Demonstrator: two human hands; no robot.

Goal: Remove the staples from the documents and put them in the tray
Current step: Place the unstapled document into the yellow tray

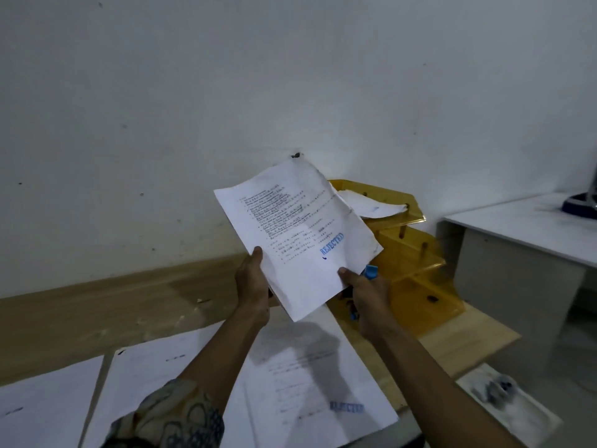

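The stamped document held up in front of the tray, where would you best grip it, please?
Judging by its pose, grip the document at its near bottom corners, from below, as the left hand and right hand do; the far end tilts toward the yellow tray.

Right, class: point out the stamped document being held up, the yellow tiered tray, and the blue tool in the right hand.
held document (290, 234), head view, middle of the printed page.
yellow tray (416, 250), head view, edge of a middle tier.
blue tool (371, 272), head view, tip showing above the right hand (368, 302).
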